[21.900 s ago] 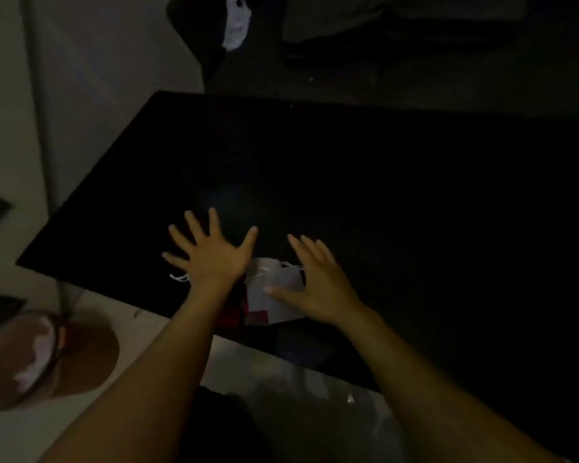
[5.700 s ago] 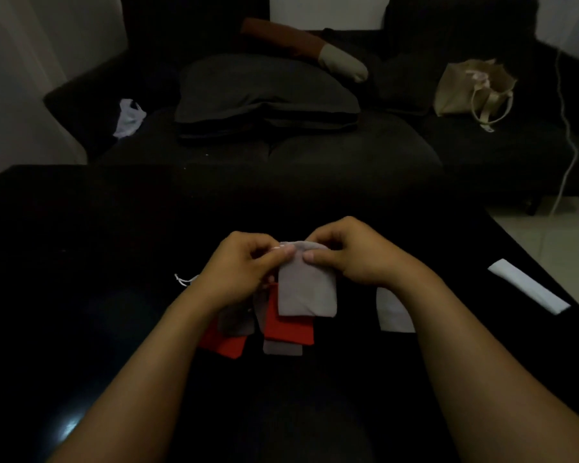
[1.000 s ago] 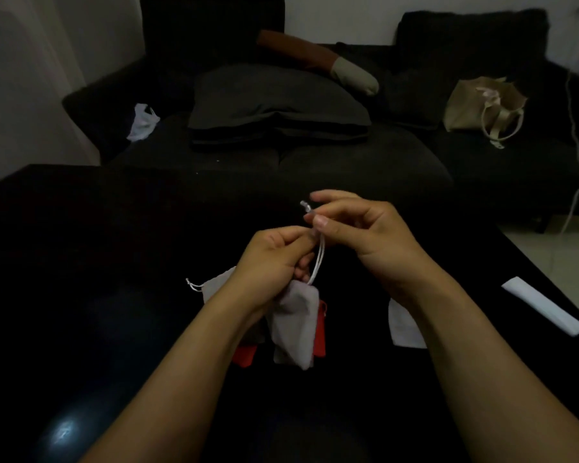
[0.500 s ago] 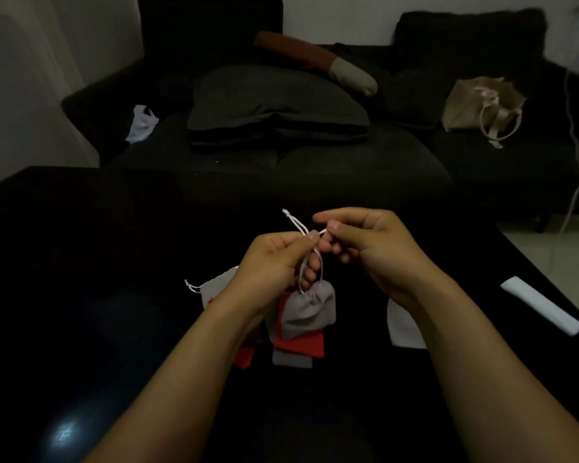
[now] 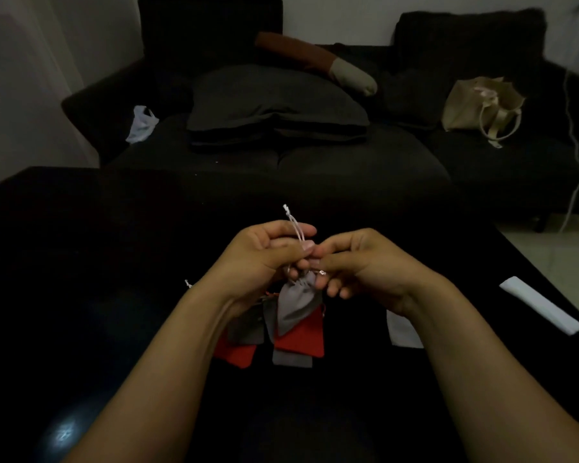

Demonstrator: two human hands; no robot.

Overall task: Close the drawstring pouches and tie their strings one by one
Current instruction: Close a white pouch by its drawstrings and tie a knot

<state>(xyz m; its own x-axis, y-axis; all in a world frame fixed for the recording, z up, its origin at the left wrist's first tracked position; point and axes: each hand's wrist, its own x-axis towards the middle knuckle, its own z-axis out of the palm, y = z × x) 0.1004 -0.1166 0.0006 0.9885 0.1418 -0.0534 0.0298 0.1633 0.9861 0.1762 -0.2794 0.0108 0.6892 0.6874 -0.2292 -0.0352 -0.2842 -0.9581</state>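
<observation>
Grey pouch (image 5: pixel 296 304) hangs by its string (image 5: pixel 295 228), pinched in both hands' fingers (image 5: pixel 306 243), above red pouches (image 5: pixel 301 339).

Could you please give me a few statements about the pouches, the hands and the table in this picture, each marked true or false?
1. Both hands, the left hand and the right hand, hold the grey pouch up off the table. True.
2. The grey pouch's mouth is wide open. False: it is gathered shut at the top.
3. Red pouches lie on the table under the hands. True.
4. The white strip lies to the left of the hands. False: it lies at the table's right edge.
5. A drawstring end sticks up above the left hand. True.
</observation>
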